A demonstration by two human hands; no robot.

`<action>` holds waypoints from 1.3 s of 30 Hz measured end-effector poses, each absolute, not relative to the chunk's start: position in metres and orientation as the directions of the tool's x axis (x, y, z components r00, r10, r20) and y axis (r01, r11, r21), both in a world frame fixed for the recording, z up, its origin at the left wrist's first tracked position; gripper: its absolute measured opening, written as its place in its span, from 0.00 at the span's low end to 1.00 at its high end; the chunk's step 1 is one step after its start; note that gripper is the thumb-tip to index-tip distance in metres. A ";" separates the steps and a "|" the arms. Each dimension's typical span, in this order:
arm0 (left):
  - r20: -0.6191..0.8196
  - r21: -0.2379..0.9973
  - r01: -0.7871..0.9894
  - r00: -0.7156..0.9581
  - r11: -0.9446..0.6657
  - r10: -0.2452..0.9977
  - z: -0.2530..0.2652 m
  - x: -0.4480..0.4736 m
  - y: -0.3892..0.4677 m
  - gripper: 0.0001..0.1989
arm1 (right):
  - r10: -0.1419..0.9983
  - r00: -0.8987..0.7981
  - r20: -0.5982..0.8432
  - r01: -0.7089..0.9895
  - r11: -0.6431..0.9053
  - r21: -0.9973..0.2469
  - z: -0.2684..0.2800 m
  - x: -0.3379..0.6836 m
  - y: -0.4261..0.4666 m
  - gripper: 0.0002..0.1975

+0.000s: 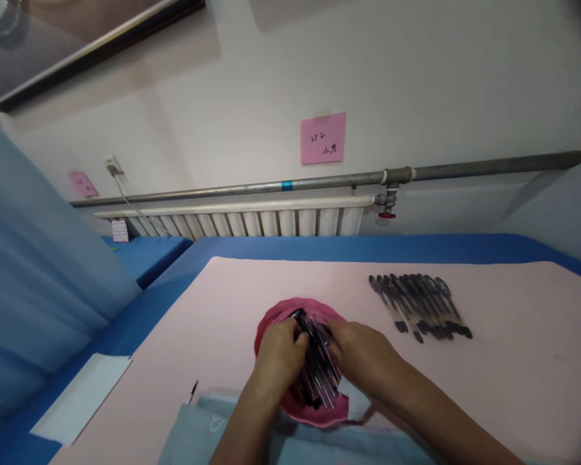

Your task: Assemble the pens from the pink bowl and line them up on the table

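A round pink basket [266, 320] holds a loose heap of clear-barrelled pens with dark parts [317, 371]. Over its left side, my left hand [281, 352] is closed, thumb and fingers curled round some of these pens. My right hand [363, 349] reaches in from the opposite side, its fingers bent against the upper part of the heap; some fingertips are hidden among the pens. To the right, a row of similar black-capped pens [419, 307] lies side by side on the pink sheet [513, 361].
Light blue cloth [193, 429] lies along the near edge, with a thin dark-tipped item [193, 391] beside it. White paper [84, 397] rests at left on the blue bed surface [319, 247]. A blue curtain [33, 278], radiator [271, 223] and pipe [252, 188] border the area.
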State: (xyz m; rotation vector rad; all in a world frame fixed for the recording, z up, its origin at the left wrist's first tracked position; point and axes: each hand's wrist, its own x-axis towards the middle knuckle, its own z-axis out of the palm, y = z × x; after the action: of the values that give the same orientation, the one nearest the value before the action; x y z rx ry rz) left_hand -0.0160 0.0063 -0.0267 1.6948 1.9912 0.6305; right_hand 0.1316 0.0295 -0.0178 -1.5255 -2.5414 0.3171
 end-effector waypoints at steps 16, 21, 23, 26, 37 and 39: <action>-0.132 0.763 0.624 -0.105 0.168 0.986 -0.040 -0.010 0.008 0.06 | 0.858 -0.512 -0.041 0.786 0.449 -0.424 -0.019 0.138 0.030 0.08; -0.099 0.853 0.493 -0.169 0.171 0.981 -0.042 -0.009 0.010 0.06 | 0.866 -0.492 -0.087 0.718 0.347 -0.604 -0.016 0.140 0.031 0.09; -0.083 0.903 0.404 -0.177 0.149 0.981 -0.040 -0.008 0.009 0.07 | 0.868 -0.486 -0.105 0.654 0.281 -0.702 -0.016 0.141 0.032 0.10; -0.108 0.971 0.196 -0.158 0.138 0.982 -0.036 -0.008 0.007 0.05 | 0.872 -0.469 -0.138 0.544 0.162 -0.824 -0.018 0.141 0.033 0.10; -0.144 0.972 -0.194 -0.050 0.132 0.988 -0.020 -0.017 0.000 0.09 | 0.915 -0.400 -0.055 0.329 0.087 -0.940 -0.006 0.143 0.035 0.04; -0.125 0.952 -0.291 -0.084 0.095 0.989 -0.017 -0.020 0.000 0.09 | 0.919 -0.391 -0.049 0.353 0.101 -0.930 -0.002 0.145 0.034 0.03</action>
State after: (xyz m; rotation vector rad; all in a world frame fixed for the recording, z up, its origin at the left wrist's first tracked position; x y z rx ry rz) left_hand -0.0205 -0.0004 -0.0166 0.8637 1.1145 1.3230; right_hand 0.1447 0.0342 -0.0024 -1.2430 -1.8130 1.2811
